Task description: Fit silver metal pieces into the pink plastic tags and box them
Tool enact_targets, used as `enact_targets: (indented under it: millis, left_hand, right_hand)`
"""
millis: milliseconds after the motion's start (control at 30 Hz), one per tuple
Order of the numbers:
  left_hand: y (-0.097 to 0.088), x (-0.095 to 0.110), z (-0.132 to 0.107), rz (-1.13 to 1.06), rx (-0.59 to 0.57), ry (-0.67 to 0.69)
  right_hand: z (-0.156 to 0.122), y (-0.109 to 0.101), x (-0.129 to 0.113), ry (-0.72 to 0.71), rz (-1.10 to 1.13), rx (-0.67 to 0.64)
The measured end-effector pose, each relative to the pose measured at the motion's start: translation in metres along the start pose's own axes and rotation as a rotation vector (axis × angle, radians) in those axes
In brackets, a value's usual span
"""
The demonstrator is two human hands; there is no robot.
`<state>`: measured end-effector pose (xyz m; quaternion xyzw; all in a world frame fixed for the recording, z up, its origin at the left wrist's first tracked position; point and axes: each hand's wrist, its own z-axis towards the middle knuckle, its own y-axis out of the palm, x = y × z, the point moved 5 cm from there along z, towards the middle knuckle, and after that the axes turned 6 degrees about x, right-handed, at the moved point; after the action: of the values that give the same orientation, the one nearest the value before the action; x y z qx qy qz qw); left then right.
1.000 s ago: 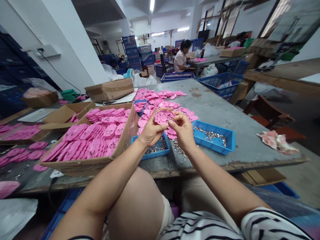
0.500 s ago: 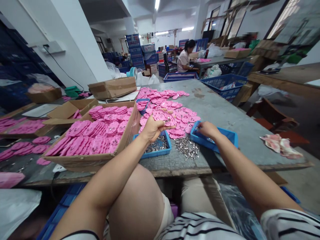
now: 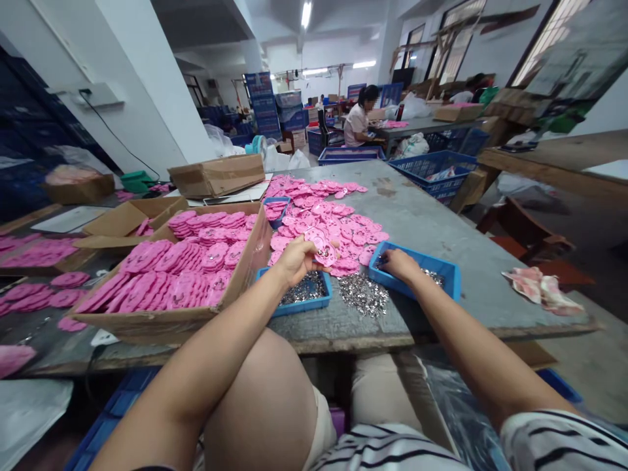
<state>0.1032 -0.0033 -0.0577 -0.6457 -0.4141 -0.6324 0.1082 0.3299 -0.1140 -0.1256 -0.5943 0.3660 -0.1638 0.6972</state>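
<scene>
My left hand (image 3: 294, 260) holds a round pink plastic piece (image 3: 320, 243) above the table, over the heap of loose pink pieces (image 3: 328, 209). My right hand (image 3: 400, 263) reaches into the right blue tray (image 3: 449, 273) of small silver metal parts, fingers down among them; whether it grips any is hidden. A second blue tray (image 3: 304, 297) with the same metal parts sits below my left hand. A loose pile of silver parts (image 3: 363, 293) lies on the table between the two trays.
A cardboard box (image 3: 161, 320) filled with rows of pink pieces stands at the left. A closed carton (image 3: 216, 175) lies behind it. A crumpled cloth (image 3: 537, 288) lies at the table's right edge. Blue crates (image 3: 432, 163) and a seated person (image 3: 357, 121) are beyond the table.
My right hand left the pink piece and moved right into the right blue tray. My left hand kept the piece and lowered slightly.
</scene>
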Motion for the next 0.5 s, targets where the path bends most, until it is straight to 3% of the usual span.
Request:
enact_targets:
  millis: [233, 500]
  left_hand:
    - [-0.0021, -0.0060, 0.0044, 0.009, -0.005, -0.058]
    - [-0.0007, -0.0088, 0.0061, 0.001, -0.034, -0.081]
  right_hand:
    - [-0.0059, -0.0054, -0.0084, 0.001, -0.072, -0.069]
    - [0.0012, -0.0055, 0.0005, -0.009, -0.020, 0.054]
